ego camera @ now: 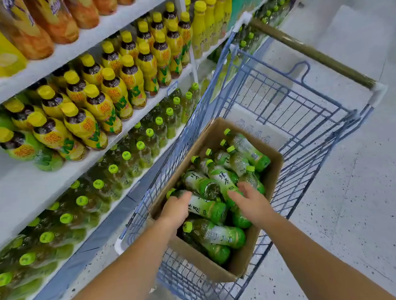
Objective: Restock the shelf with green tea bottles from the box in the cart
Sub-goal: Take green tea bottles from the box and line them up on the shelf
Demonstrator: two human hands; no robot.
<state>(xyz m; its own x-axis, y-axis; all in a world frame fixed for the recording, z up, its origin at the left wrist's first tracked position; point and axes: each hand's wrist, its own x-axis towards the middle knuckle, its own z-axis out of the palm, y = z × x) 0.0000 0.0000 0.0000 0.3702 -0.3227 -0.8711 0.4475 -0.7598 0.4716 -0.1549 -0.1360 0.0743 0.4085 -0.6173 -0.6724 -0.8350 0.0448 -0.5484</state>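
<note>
Pick-up step: left hand [176,210] gripping bottle [205,209] in box [198,263]; right hand [250,202] touching another, grip unclear. Next: lifting toward shelf [132,183], 9 o'clock.

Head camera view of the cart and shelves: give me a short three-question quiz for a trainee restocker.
1. True or false: the box sits inside the cart.
2. The row of bottles directly above the shelved green tea bottles has caps that are: A yellow, B red, C blue.
3. Fill in: the left hand and the right hand both reach into the ____.
Key: 1 true; 2 A; 3 box.
</note>
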